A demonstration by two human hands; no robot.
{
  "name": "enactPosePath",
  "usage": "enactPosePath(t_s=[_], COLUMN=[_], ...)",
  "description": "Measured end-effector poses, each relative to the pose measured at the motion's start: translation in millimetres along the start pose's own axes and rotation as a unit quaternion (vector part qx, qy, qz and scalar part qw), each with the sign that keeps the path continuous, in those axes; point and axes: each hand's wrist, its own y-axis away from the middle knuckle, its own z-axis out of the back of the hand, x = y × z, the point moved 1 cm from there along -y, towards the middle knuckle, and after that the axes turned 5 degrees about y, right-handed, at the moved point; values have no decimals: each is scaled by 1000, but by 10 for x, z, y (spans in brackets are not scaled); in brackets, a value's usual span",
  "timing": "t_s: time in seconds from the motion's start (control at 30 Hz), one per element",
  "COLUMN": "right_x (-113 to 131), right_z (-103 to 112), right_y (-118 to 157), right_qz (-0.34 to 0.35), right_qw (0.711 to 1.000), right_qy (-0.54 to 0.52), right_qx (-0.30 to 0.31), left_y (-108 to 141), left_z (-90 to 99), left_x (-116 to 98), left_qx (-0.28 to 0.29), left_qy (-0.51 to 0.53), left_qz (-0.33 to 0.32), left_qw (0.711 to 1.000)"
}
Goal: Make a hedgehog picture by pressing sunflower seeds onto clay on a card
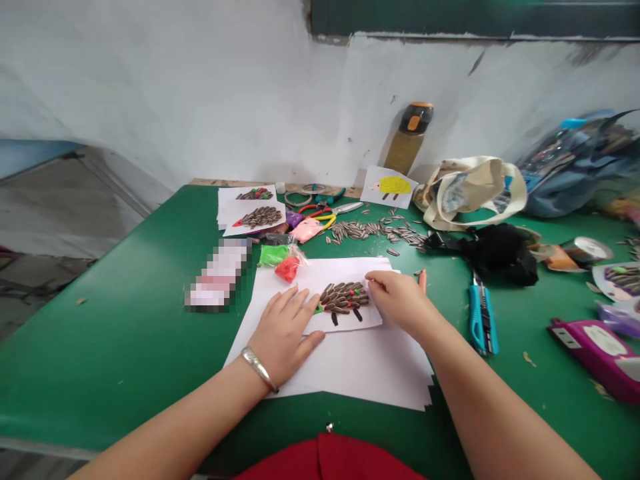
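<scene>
A small white card [357, 321] bears a hedgehog shape [345, 298] covered with striped seeds, with red and green bits and two black legs. Under it lie larger white sheets [320, 367]. My left hand [285, 333], with a silver bangle at the wrist, rests flat with spread fingers at the card's left edge. At the right end of the hedgehog is my right hand [400, 297], thumb and forefinger pressed together; what they hold, if anything, is too small to tell. Green [273, 255] and red [287, 269] clay packets touch the sheets' top left.
Behind are loose seeds [355, 231], scissors [330, 217], seed-covered cards [257, 218], a yellow hedgehog drawing [389, 187] and a bottle [407, 140]. A blue cutter [483, 319], black cloth [505, 253], a can [587, 249] and a purple case [600, 353] lie right; a blurred phone-like object [220, 275] left.
</scene>
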Motion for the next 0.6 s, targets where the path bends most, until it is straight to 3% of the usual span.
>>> enactPosePath(t_s=[0.2, 0.33, 0.4, 0.6], right_x=[48, 74, 90, 106], right_z=[-7, 20, 29, 31], right_y=[5, 15, 24, 43], right_qz=[21, 18, 24, 54], right_qw=[1000, 1000, 999, 998], right_qy=[-13, -21, -23, -30], right_qx=[8, 8, 4, -17], left_y=[-35, -110, -205, -502], left_z=[61, 193, 233, 113], left_x=[5, 109, 217, 519], left_qx=[-2, -109, -150, -124], left_qy=[2, 13, -3, -47], left_qz=[-11, -45, -21, 81], left_qw=[1000, 993, 988, 988])
